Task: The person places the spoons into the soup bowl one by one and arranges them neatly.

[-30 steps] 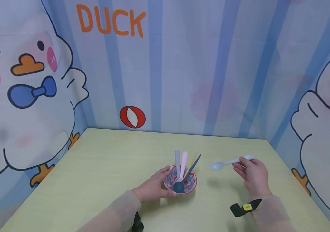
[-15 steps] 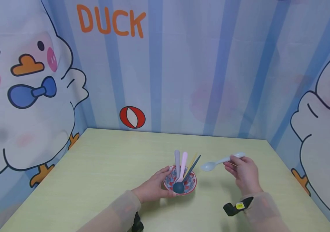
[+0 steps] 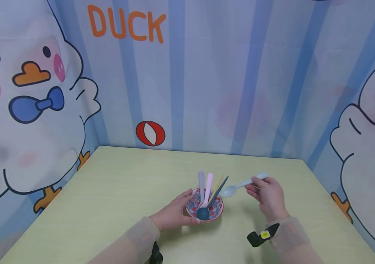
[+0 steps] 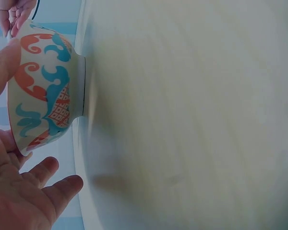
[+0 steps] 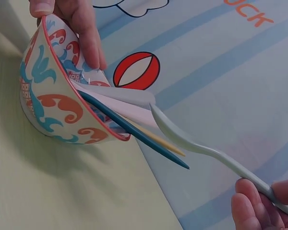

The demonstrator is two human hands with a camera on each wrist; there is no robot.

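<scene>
Between my hands, the right hand point(image 3: 268, 198) pinches a pale spoon point(image 3: 240, 186), scoop aimed left at the bowl point(image 3: 218, 211) my left hand point(image 3: 174, 212) cups.

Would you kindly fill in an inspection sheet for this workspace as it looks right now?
Surface: pale green table, bare around the bowl.
Job's things: patterned bowl holding dark blue, pink, lilac and yellow spoons; pale spoon in the air, its scoop near the bowl's rim.
Clutter: nothing seen.
Hands: left hand grips the bowl's side; right hand pinches the pale spoon's handle.
Cables: nothing seen.
Surroundings: cartoon duck backdrop on three sides.
</scene>
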